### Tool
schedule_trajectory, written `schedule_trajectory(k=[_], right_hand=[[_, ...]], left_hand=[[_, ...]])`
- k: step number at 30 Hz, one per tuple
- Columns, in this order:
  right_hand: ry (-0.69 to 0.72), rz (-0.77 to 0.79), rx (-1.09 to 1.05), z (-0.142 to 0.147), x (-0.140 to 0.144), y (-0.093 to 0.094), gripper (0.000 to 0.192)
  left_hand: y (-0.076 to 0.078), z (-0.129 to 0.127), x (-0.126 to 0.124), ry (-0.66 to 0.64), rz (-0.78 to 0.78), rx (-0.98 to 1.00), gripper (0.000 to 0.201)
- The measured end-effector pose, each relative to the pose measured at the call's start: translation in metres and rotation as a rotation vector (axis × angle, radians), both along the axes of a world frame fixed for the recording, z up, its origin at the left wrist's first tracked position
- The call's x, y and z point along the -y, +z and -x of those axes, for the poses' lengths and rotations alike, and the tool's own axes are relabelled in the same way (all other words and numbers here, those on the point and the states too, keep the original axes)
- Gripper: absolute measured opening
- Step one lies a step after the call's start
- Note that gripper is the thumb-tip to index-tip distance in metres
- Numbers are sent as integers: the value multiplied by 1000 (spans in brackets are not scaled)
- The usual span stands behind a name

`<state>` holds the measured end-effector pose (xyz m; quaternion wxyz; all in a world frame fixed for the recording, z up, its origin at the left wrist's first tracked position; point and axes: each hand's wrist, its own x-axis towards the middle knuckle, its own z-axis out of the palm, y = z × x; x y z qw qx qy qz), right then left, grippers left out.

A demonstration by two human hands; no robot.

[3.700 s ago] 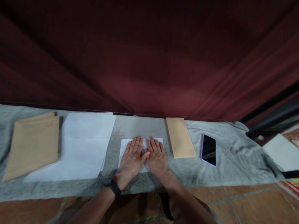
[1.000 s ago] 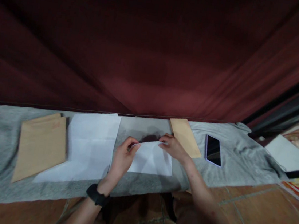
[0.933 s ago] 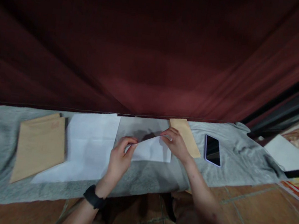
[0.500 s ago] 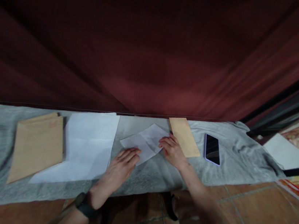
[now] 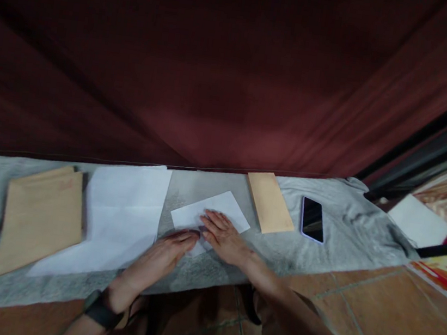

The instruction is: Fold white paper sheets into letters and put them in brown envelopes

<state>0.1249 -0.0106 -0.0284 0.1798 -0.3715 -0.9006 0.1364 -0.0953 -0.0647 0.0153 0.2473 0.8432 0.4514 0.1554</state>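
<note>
A folded white sheet of paper (image 5: pixel 228 208) lies at a slant on the grey cloth in front of me. My right hand (image 5: pixel 222 237) rests flat on the sheet's middle, its fingers stretched out and slightly spread. At the near left edge of the sheet is my left hand (image 5: pixel 174 249), with its fingers pressed together on the paper; the thumb is mostly hidden. The two hands' fingertips nearly meet. To the right of the sheet lies a tan envelope (image 5: pixel 270 204), apart from both hands. A dark watch (image 5: pixel 102 311) is on my left wrist.
Larger white sheets (image 5: pixel 123 220) lie left of my hands, with brown envelopes (image 5: pixel 41 220) beside them. A phone (image 5: pixel 313 219) with a purple case lies at the right. The grey cloth (image 5: pixel 347 228) covers a narrow surface against a dark red curtain (image 5: pixel 235 81).
My right hand has moved left from the sheet's right edge onto its middle. My left hand has shifted nearer to me and left. The small sheet now lies more closed at its fold.
</note>
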Motion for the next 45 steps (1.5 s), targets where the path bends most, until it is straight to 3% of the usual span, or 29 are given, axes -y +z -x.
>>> schedule_trajectory(k=[4, 9, 17, 22, 26, 29, 35, 40, 45], right_hand=[[-111, -48, 97, 2, -5, -12, 49], [-279, -85, 171, -11, -26, -14, 53], [-400, -108, 169, -24, -34, -23, 55], [-413, -136, 122, -21, -33, -26, 55], [-415, -122, 146, -20, -32, -24, 55], [-418, -110, 172, -20, -32, -23, 55], [-413, -128, 147, -22, -30, -25, 55], [-422, -124, 141, -27, -28, -25, 56], [-442, -127, 131, -31, -24, -21, 56]], left_hand=[[1, 3, -2, -1, 44, 28, 29], [-7, 6, -1, 21, 26, 21, 28], [-8, 10, 3, 69, -19, 64, 44], [-12, -25, -2, 222, -144, 75, 40], [-30, -66, -6, 292, -264, -134, 54], [-44, -79, -11, 348, -277, -239, 59], [-54, -67, -20, 499, -279, -280, 63], [-58, -51, -14, 641, -298, -265, 70], [-58, -30, -15, 650, -299, -250, 65]])
